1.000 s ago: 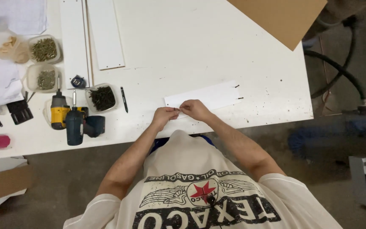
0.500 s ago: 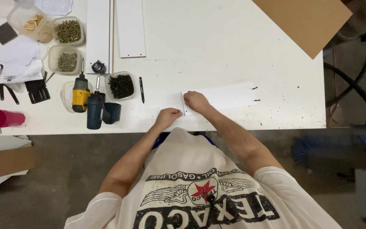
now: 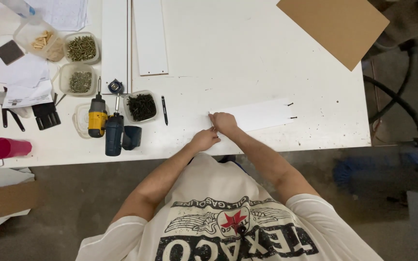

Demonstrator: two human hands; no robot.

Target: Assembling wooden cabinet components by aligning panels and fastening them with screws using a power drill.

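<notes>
right hand (image 3: 224,122) on left end of narrow white flat board (image 3: 260,115), lying near front edge of white tabletop (image 3: 247,58) | left hand (image 3: 204,140) just beside it, fingers curled at board corner; cannot tell if clamped | two dark screws (image 3: 290,104) at board's far end | yellow-black drill (image 3: 97,116) well left

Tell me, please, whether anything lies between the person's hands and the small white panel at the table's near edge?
Nothing visible does. The right hand already rests on the left end of the white panel, and the left hand sits just beside it.
</notes>
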